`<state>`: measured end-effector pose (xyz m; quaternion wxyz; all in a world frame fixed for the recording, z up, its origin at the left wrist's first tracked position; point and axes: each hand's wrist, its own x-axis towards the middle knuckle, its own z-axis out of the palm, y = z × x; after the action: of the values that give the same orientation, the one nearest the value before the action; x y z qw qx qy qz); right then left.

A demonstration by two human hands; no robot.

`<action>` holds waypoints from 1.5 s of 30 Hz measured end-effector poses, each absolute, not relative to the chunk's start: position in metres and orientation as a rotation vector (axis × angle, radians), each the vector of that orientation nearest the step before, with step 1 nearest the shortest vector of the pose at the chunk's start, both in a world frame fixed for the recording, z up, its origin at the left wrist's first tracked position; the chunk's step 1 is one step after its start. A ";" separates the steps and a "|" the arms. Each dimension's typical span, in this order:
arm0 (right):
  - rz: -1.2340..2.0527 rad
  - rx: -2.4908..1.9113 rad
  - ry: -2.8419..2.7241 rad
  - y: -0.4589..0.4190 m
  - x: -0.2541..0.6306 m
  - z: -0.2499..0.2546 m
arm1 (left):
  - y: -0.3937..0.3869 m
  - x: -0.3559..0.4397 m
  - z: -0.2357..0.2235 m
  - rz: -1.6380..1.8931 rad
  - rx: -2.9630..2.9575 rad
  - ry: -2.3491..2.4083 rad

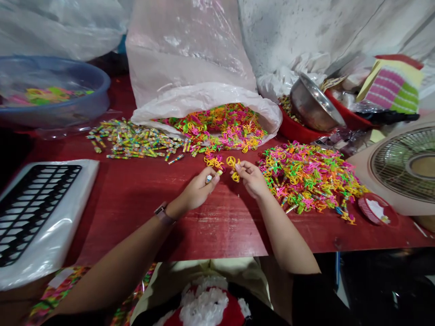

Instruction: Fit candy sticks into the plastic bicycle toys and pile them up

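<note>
My left hand (199, 188) is closed around a small printed tube (208, 179) whose one end shows at the fingertips. Pinched in my right hand (252, 179) is a yellow plastic ring piece (231, 161), close to the left fingertips. A few more yellow and pink pieces (213, 160) lie on the table just beyond the hands. Farther left spreads a pile of small printed tubes (136, 139). Behind the hands, colourful plastic pieces (217, 124) spill from a large white bag (190, 97). To the right of my right hand is a heap of mixed bright pieces (306, 176), some with tubes among them.
On the red table (136, 203) stand a blue basin (84, 102) at far left, a bagged black rack (37, 203), a fan (408, 167) and a small red basket (369, 210) at right. A metal bowl (317, 102) leans at the back right.
</note>
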<state>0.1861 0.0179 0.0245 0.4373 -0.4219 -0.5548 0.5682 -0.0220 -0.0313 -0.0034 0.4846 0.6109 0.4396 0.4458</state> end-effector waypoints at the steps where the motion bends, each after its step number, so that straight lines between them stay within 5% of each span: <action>1: 1.465 -0.987 -1.338 0.015 0.184 0.027 | -0.033 -0.021 -0.002 1.053 1.524 1.038; 18: 1.746 -0.911 -1.258 -0.004 0.168 0.032 | -0.044 -0.016 0.005 1.101 1.733 1.051; 26: 1.036 -1.191 -1.687 -0.007 0.164 0.019 | -0.043 -0.017 0.003 0.997 1.880 1.252; 33: 0.903 -1.164 -1.686 0.004 0.202 0.048 | -0.030 -0.023 0.007 0.961 1.952 1.282; 40: -0.486 -1.427 -1.247 0.013 0.299 0.101 | 0.011 -0.083 -0.002 0.871 1.867 2.269; 45: -0.026 -1.294 -1.862 0.019 0.213 0.062 | 0.025 -0.101 -0.017 0.524 1.911 2.387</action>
<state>0.2135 0.0186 0.0625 0.4232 -0.5169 -0.7440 -0.0103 -0.1012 0.0252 -0.0171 0.0195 0.6159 0.7693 0.1688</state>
